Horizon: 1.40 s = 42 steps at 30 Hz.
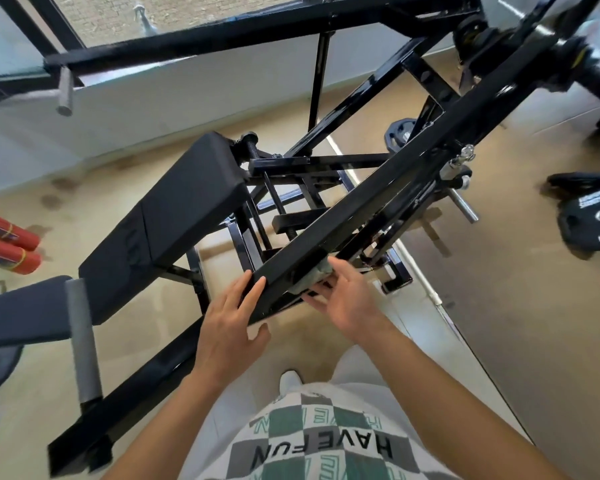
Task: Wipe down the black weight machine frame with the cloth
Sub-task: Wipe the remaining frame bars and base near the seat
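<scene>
A checked shirt (312, 441) is closest, and two bare arms reach out from it. The left hand (229, 317) lies on the near end of the long black frame beam (395, 188). Its fingers are straight, its thumb hangs under, and it is not squeezing.

The right hand (347, 299) holds the small grey cloth (317, 273) bunched between thumb and fingers. It pushes the cloth against the beam's side, just past the left fingertips.

The cloth looks soft and light, so it should squash into corners. It is best held in a wad. The beam looks hard, heavy and shiny, so the cloth may slide easily.

Beyond the fingers, a cross bar (326, 161) and a silver peg (463, 206) stick out and could catch the cloth. A black pad (187, 202) sits left of the left fingers. A weight plate (592, 216) lies far off to the right of the right fingers.
</scene>
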Each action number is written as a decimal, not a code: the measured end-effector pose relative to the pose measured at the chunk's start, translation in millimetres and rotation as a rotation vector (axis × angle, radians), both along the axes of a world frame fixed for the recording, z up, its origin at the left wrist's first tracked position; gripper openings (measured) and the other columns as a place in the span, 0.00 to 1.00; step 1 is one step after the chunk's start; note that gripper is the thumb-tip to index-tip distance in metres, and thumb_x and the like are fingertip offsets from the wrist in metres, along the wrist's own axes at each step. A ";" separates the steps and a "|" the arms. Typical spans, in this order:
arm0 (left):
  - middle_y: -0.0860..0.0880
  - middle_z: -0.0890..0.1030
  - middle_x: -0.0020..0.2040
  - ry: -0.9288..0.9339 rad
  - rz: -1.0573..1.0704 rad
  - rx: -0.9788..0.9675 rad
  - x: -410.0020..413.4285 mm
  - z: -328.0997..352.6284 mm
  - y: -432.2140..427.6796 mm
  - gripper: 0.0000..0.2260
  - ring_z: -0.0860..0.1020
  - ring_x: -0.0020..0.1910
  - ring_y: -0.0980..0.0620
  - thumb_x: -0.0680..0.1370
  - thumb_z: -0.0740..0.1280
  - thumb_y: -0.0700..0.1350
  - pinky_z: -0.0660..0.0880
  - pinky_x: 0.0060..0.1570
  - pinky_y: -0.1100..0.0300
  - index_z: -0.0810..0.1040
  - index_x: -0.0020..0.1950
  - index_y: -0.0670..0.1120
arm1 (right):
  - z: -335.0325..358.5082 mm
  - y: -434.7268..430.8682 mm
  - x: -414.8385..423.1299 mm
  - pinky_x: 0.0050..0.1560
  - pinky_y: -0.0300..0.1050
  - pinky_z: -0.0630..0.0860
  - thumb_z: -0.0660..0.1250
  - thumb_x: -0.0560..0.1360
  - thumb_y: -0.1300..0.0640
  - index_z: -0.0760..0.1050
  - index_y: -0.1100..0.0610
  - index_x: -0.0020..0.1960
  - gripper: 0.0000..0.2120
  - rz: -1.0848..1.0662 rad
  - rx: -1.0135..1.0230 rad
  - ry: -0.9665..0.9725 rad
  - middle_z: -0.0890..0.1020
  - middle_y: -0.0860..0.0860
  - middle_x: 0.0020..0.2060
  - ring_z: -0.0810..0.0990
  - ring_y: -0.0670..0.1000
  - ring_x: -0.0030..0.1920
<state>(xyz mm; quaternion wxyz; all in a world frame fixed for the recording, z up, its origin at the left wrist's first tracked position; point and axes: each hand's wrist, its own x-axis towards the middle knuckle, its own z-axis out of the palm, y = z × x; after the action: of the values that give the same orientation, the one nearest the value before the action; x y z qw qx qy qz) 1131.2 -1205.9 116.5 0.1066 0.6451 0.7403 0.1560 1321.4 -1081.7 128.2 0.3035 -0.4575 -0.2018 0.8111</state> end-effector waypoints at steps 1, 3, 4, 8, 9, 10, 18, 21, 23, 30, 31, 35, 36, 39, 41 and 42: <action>0.46 0.67 0.78 0.001 0.004 -0.001 0.7 -0.4 -1.5 0.35 0.68 0.75 0.43 0.73 0.69 0.52 0.69 0.72 0.43 0.66 0.79 0.49 | -1.3 -12.8 -6.3 0.56 0.56 0.76 0.61 0.81 0.49 0.77 0.56 0.62 0.15 0.033 -0.008 -0.001 0.82 0.54 0.52 0.82 0.55 0.55; 0.47 0.67 0.78 -0.021 0.026 -0.007 2.7 -1.2 -2.4 0.36 0.67 0.76 0.44 0.72 0.68 0.56 0.68 0.73 0.45 0.66 0.79 0.50 | -3.1 -32.5 -14.6 0.53 0.54 0.76 0.59 0.82 0.49 0.77 0.56 0.59 0.15 0.106 -0.021 0.012 0.83 0.52 0.47 0.83 0.54 0.50; 0.47 0.67 0.78 -0.027 0.028 -0.009 2.7 -1.8 -2.9 0.37 0.67 0.76 0.45 0.71 0.69 0.56 0.67 0.73 0.46 0.66 0.79 0.50 | -2.8 -38.1 -16.2 0.52 0.53 0.76 0.59 0.82 0.48 0.78 0.56 0.59 0.15 0.131 -0.026 0.022 0.83 0.52 0.46 0.83 0.54 0.49; 0.47 0.66 0.79 -0.011 -0.003 -0.013 -0.4 -1.6 -5.1 0.37 0.65 0.77 0.45 0.72 0.67 0.59 0.65 0.74 0.46 0.65 0.80 0.50 | 3.9 -30.1 -8.5 0.56 0.55 0.75 0.58 0.82 0.46 0.79 0.56 0.57 0.17 0.111 -0.028 0.022 0.84 0.52 0.44 0.83 0.56 0.49; 0.47 0.66 0.79 -0.005 -0.010 -0.016 -0.9 -1.7 -5.3 0.37 0.64 0.77 0.46 0.72 0.67 0.60 0.64 0.75 0.46 0.64 0.80 0.50 | 5.4 -23.5 -4.9 0.58 0.56 0.74 0.59 0.81 0.46 0.79 0.57 0.58 0.18 0.083 -0.025 0.008 0.84 0.52 0.44 0.82 0.57 0.51; 0.47 0.65 0.80 0.004 -0.017 -0.020 -0.9 -2.3 -5.6 0.38 0.63 0.78 0.46 0.73 0.66 0.60 0.63 0.75 0.46 0.63 0.81 0.51 | 7.1 -16.8 -1.0 0.59 0.56 0.74 0.59 0.81 0.45 0.78 0.57 0.60 0.18 0.052 -0.020 -0.006 0.83 0.52 0.45 0.81 0.58 0.53; 0.48 0.60 0.82 -0.011 -0.046 -0.053 0.1 -1.8 -5.9 0.39 0.56 0.81 0.46 0.73 0.62 0.63 0.53 0.78 0.49 0.60 0.82 0.51 | 7.8 -6.5 -2.9 0.62 0.57 0.75 0.63 0.80 0.48 0.76 0.56 0.65 0.18 -0.077 0.036 -0.046 0.82 0.53 0.53 0.80 0.57 0.59; 0.48 0.56 0.83 -0.055 -0.096 -0.061 -3.6 0.0 -6.2 0.39 0.52 0.82 0.46 0.75 0.68 0.58 0.51 0.79 0.49 0.58 0.83 0.51 | 4.2 -27.0 -18.0 0.66 0.60 0.73 0.62 0.81 0.49 0.75 0.57 0.67 0.19 -0.040 0.006 -0.022 0.81 0.55 0.57 0.80 0.57 0.60; 0.50 0.55 0.83 -0.073 -0.129 -0.063 -11.0 0.5 -10.2 0.38 0.50 0.83 0.48 0.77 0.71 0.54 0.53 0.79 0.48 0.57 0.83 0.52 | 2.1 -41.3 -28.4 0.67 0.60 0.73 0.62 0.81 0.49 0.75 0.57 0.68 0.19 0.010 -0.023 -0.005 0.82 0.55 0.57 0.80 0.57 0.60; 0.50 0.69 0.77 -0.073 -0.056 0.032 -50.8 0.2 -72.2 0.31 0.67 0.76 0.49 0.75 0.74 0.42 0.70 0.72 0.49 0.70 0.77 0.47 | -11.9 -71.3 -44.1 0.64 0.60 0.75 0.61 0.80 0.48 0.74 0.60 0.70 0.23 0.156 -0.117 0.030 0.81 0.60 0.58 0.78 0.61 0.62; 0.49 0.72 0.75 -0.066 -0.002 0.050 -55.5 -1.9 -82.6 0.30 0.70 0.73 0.48 0.74 0.74 0.42 0.74 0.69 0.47 0.72 0.76 0.46 | -12.9 -70.0 -40.6 0.67 0.61 0.73 0.61 0.80 0.48 0.75 0.61 0.68 0.22 0.148 -0.130 0.052 0.82 0.59 0.55 0.78 0.62 0.62; 0.47 0.76 0.72 -0.001 0.204 0.080 -63.0 -12.9 -121.6 0.28 0.74 0.68 0.44 0.74 0.74 0.43 0.74 0.65 0.42 0.75 0.73 0.46 | -12.9 -57.0 -28.8 0.72 0.63 0.68 0.60 0.80 0.48 0.78 0.58 0.59 0.16 0.075 -0.155 0.086 0.81 0.56 0.51 0.76 0.62 0.60; 0.47 0.75 0.73 0.015 0.231 0.085 -61.4 -15.7 -128.5 0.28 0.73 0.70 0.44 0.74 0.73 0.44 0.72 0.68 0.42 0.74 0.74 0.47 | -13.5 -55.4 -29.3 0.71 0.62 0.68 0.61 0.80 0.48 0.79 0.57 0.58 0.15 0.067 -0.147 0.087 0.81 0.55 0.51 0.77 0.61 0.60; 0.47 0.71 0.76 0.009 0.261 0.112 -52.3 -24.3 -137.2 0.30 0.67 0.77 0.45 0.73 0.70 0.47 0.61 0.77 0.43 0.71 0.76 0.47 | -15.8 -59.7 -41.0 0.69 0.62 0.71 0.63 0.78 0.48 0.76 0.56 0.60 0.16 0.084 -0.124 0.079 0.80 0.54 0.53 0.78 0.59 0.58; 0.48 0.71 0.76 -0.023 0.291 0.134 -48.5 -27.1 -136.4 0.31 0.66 0.77 0.46 0.73 0.70 0.48 0.59 0.78 0.44 0.72 0.76 0.48 | -18.3 -70.7 -53.5 0.69 0.64 0.70 0.65 0.77 0.48 0.75 0.55 0.61 0.17 0.134 -0.119 0.077 0.79 0.55 0.54 0.78 0.60 0.58; 0.48 0.71 0.76 -0.033 0.305 0.146 -47.8 -27.4 -136.2 0.30 0.67 0.77 0.47 0.73 0.70 0.48 0.59 0.79 0.45 0.72 0.76 0.48 | -19.1 -78.0 -60.5 0.69 0.64 0.70 0.64 0.77 0.48 0.75 0.55 0.61 0.16 0.169 -0.121 0.074 0.80 0.55 0.53 0.78 0.60 0.59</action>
<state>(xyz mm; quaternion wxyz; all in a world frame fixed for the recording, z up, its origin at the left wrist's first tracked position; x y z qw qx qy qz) 1083.4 -1342.0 89.1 0.0465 0.5287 0.8145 0.2342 1260.9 -1159.8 109.1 0.2130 -0.4261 -0.1791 0.8608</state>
